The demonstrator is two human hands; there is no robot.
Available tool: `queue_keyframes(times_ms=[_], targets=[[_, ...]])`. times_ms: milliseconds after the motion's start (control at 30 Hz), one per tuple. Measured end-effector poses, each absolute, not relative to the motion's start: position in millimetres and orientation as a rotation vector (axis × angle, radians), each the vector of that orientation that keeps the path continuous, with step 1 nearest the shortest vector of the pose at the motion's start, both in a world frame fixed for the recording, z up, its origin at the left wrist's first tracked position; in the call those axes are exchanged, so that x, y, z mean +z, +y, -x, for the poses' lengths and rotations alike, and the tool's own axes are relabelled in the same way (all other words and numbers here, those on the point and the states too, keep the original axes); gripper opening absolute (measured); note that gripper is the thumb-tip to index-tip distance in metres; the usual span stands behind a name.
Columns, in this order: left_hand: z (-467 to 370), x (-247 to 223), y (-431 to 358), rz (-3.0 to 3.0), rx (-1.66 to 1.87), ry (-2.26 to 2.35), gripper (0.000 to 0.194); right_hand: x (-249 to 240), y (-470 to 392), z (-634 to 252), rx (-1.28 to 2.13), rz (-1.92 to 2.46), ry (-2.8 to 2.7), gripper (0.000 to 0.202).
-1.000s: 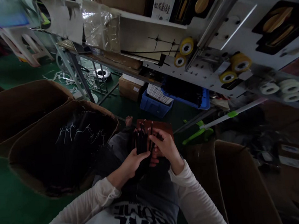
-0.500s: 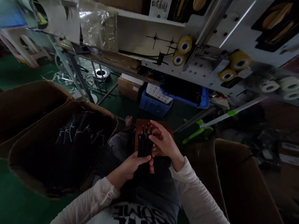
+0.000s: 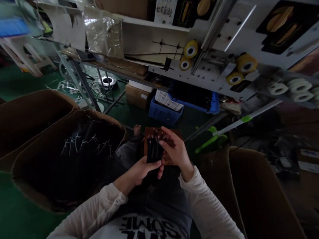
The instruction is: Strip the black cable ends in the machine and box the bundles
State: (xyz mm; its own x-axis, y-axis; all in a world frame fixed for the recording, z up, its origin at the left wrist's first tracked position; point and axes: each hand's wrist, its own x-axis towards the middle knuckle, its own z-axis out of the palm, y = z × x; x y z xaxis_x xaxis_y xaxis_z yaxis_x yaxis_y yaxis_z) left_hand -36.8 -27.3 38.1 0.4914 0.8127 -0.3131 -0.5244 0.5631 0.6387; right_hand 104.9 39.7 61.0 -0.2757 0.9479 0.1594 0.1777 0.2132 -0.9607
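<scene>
A bundle of black cables [image 3: 152, 150] with pinkish, copper-looking tips stands upright in front of me. My left hand [image 3: 142, 170] is wrapped round its lower part, thumb across the front. On the bundle's right side, near the upper ends, my right hand [image 3: 175, 148] has its thumb and index finger closed on one or more cable ends; how many is too dark to tell. Behind the hands lies a reddish-brown board [image 3: 178, 133], partly covered by them.
At the left stand two cardboard boxes, the nearer one [image 3: 18, 164] holding black bundles with white ties. Another open box [image 3: 257, 185] is at the right. Ahead are a machine panel [image 3: 224, 32], a blue crate [image 3: 161, 113] and a green-and-white stand [image 3: 213, 138].
The view has shifted slightly. The cable tips look more spread out, and my right fingers have moved a little at the top of the bundle. My left hand keeps its hold.
</scene>
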Motion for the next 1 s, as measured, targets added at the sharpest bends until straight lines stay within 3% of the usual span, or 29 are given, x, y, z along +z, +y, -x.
queue_keyframes(times_ms=[200,333,567,733,1000], targets=[[38.5,46.0,-31.4,-0.575,0.849,0.687,0.034,68.0,33.3,-102.9,0.958,1.06,-1.679,0.039],[45.4,65.2,-21.6,-0.767,0.914,0.733,0.032,69.8,34.5,-103.4,0.992,0.942,-1.523,0.044],[64.2,170.5,39.5,-1.228,1.223,0.69,0.022,88.8,34.4,-85.8,1.286,0.604,-1.499,0.054],[55.8,245.0,61.1,-1.558,1.407,0.693,0.01,111.6,40.3,-44.4,1.212,0.49,-1.581,0.068],[25.4,293.5,89.9,-1.707,1.698,0.848,0.02,91.3,65.7,-24.1,1.107,0.609,-1.458,0.063]])
